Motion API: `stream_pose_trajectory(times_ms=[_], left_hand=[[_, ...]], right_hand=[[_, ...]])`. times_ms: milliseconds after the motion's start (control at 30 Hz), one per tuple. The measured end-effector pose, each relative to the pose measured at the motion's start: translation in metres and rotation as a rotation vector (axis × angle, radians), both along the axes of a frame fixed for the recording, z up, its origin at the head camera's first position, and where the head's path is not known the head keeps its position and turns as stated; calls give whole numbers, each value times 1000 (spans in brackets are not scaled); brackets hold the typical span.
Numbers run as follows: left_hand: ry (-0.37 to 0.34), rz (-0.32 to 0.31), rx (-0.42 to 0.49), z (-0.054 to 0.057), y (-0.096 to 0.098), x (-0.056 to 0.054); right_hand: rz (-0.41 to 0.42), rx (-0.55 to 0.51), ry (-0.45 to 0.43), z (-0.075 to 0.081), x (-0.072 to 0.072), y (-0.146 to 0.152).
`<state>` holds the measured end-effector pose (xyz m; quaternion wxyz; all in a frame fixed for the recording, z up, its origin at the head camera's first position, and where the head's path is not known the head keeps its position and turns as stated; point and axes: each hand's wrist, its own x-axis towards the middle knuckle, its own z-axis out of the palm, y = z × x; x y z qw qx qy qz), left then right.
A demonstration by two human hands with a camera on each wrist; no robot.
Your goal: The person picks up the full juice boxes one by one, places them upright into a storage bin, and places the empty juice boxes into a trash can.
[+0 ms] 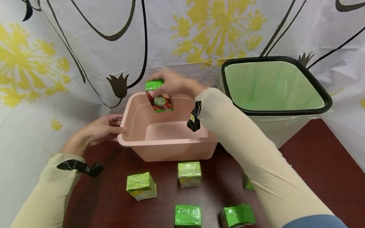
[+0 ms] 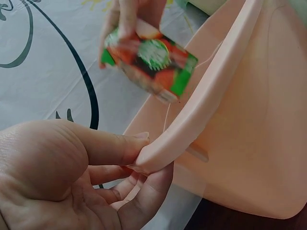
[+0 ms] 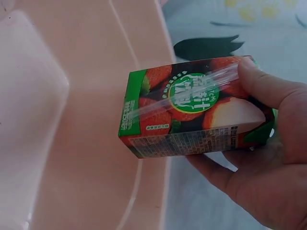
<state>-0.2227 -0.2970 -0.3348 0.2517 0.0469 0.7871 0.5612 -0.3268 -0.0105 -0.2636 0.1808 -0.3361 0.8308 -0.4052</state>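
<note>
My right hand (image 1: 175, 83) grips a juice box (image 1: 160, 99) above the far left part of a pink plastic basin (image 1: 172, 148). In the right wrist view the juice box (image 3: 192, 105) shows red fruit, a green end and a straw in clear wrap along its face; thumb and fingers hold it at one end. My left hand (image 1: 105, 128) pinches the basin's left rim. The left wrist view has the thumb over the rim (image 2: 158, 153) and fingers beneath it. Inside, the basin floor (image 1: 174, 130) is bare where it shows.
Two yellow-green boxes (image 1: 141, 187) (image 1: 189, 174) stand before the basin. Nearer are green boxes (image 1: 188, 216) (image 1: 238, 216), with another box (image 1: 247, 183) partly behind my right forearm. A black-rimmed bin (image 1: 281, 113) stands to the right. A patterned sheet (image 1: 164, 30) hangs behind the dark red table (image 1: 113, 210).
</note>
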Motion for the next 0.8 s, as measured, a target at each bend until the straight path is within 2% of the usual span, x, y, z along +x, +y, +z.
stream_pose_trajectory(times_ms=[333,500,633,800], left_hand=[[12,2,-39,0,0,0],[8,6,-28,1,-1,0],[10,2,-24,1,-1,0],[11,-5,-13,1,0,1]], right_hand=[[-70,81,44,-51,-19,-3],[-98,155,91,-63,-22,-5],[-62,171,97,-70,-23,-8],[1,174,10,-81,-19,-7]])
